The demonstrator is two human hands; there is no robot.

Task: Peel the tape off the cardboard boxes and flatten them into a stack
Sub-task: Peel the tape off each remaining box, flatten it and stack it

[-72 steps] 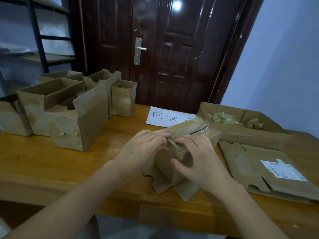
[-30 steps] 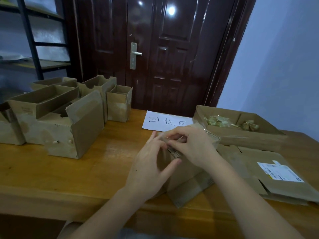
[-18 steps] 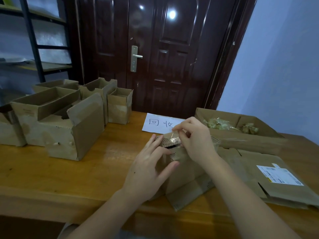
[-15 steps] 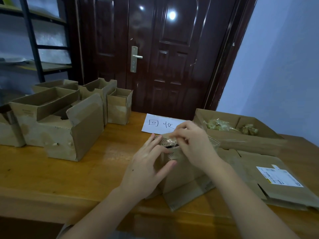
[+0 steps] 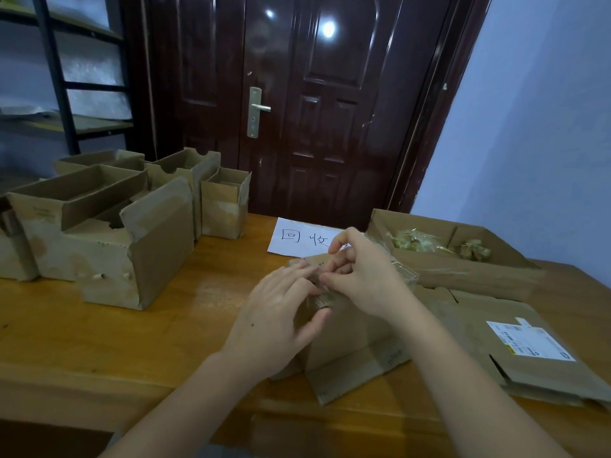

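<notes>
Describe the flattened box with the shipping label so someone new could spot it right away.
Start at the wooden table and go to its right end. In front of the open box of crumpled tape lies the flattened box, the only cardboard lying flat and the only piece with a white printed label.

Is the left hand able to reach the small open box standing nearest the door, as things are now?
Probably yes. The small open box stands uncovered at the group's right end, bare table before it. But the left hand now steadies the box being peeled.
</notes>
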